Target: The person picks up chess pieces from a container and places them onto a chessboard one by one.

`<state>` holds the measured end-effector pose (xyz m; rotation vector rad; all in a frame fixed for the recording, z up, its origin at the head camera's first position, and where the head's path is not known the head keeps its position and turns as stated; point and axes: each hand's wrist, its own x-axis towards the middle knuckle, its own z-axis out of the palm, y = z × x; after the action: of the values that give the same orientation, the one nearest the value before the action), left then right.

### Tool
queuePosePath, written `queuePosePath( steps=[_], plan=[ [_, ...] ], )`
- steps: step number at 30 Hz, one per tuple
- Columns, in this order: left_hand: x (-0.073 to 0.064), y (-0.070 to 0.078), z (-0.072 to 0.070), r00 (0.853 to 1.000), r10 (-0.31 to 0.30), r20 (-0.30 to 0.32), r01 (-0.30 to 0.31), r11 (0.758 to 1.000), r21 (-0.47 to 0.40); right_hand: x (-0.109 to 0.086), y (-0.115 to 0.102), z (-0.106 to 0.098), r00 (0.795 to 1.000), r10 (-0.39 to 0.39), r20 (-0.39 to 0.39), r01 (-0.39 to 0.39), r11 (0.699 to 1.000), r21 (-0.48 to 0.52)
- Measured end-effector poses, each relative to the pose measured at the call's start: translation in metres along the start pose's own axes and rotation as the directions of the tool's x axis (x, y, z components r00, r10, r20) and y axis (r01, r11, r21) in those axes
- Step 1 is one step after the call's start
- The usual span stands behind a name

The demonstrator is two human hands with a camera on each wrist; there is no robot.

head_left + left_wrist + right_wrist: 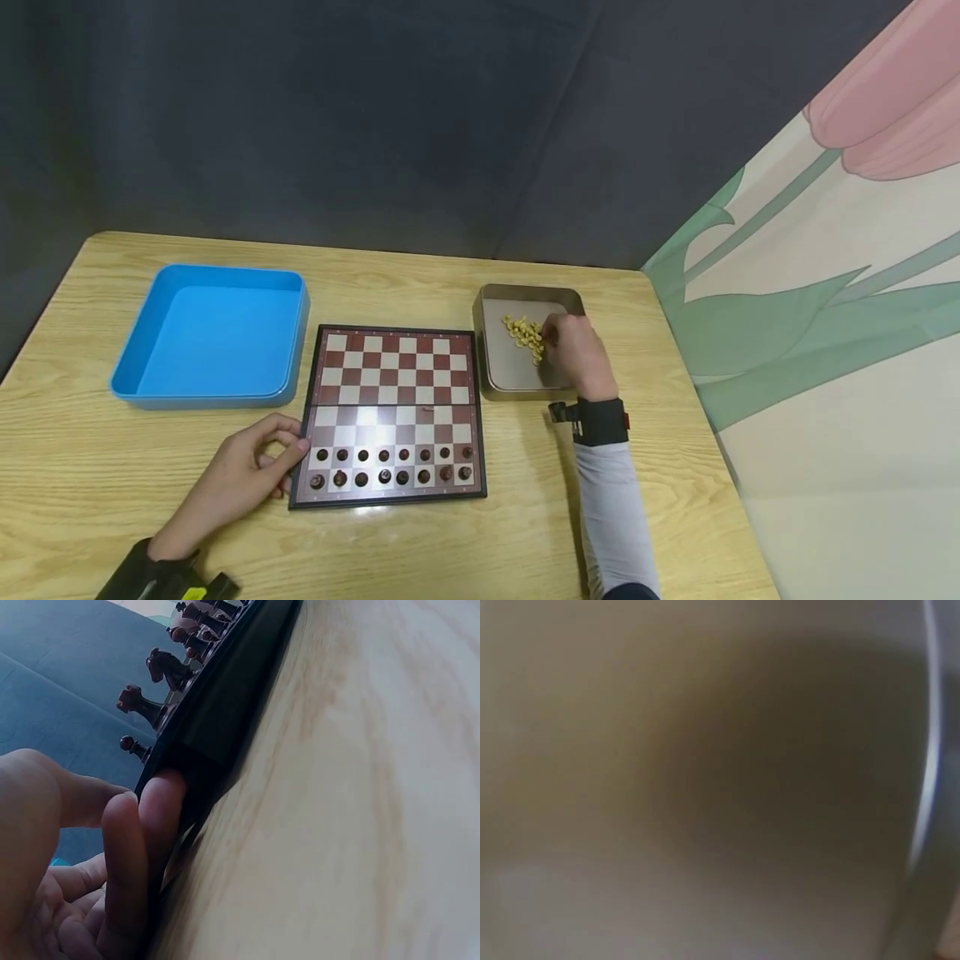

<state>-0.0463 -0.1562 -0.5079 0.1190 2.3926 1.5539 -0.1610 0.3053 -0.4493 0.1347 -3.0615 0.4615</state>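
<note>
A chessboard (397,412) with red and white squares lies on the table, two rows of dark chess pieces (384,476) standing along its near side. The left hand (243,471) pinches the board's left edge, thumb on top; in the left wrist view its fingers (161,799) press against the black side of the board. Over at the right, the right hand (581,354) reaches down into a metal tin (517,388), fingers bent beside a heap of gold chess pieces (525,333). Its fingertips are hidden, so I cannot tell whether they hold a piece.
A blue tray (225,342) stands at the left behind the left hand. Along the table's far edge hangs a dark curtain (360,125), and a flower-patterned cloth (832,275) borders the right side. The right wrist view is mostly blurred, with the tin's rim (932,750) showing.
</note>
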Motion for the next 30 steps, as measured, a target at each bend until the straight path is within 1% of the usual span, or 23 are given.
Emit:
queuePosePath(
  steps=[10,14,18,24,27,30],
  plan=[
    [-0.002,0.001,-0.001,1.0,-0.014,0.012,0.014,1.0,0.004,-0.001,-0.002,-0.002,1.0,0.008,-0.007,-0.008,1.0,0.011],
    [-0.002,0.001,-0.001,1.0,-0.025,0.014,0.025,1.0,0.008,-0.003,-0.005,-0.008,0.999,0.008,-0.035,-0.008,1.0,0.025],
    [-0.001,0.004,-0.001,0.999,-0.029,0.014,0.029,1.0,0.009,-0.005,-0.008,-0.013,0.998,-0.006,-0.069,0.009,0.999,0.033],
    [-0.003,0.007,-0.002,0.999,-0.038,0.02,0.038,0.999,0.013,-0.007,-0.015,-0.02,0.989,-0.052,-0.136,0.058,0.998,0.035],
    [-0.003,0.008,-0.002,0.999,-0.041,0.022,0.04,0.999,0.016,-0.009,-0.022,-0.022,0.983,-0.081,-0.164,0.091,0.994,0.058],
    [-0.004,0.009,-0.002,0.999,-0.041,0.019,0.041,0.999,0.014,-0.01,-0.03,-0.024,0.973,-0.121,-0.196,0.143,0.985,0.098]
  ],
)
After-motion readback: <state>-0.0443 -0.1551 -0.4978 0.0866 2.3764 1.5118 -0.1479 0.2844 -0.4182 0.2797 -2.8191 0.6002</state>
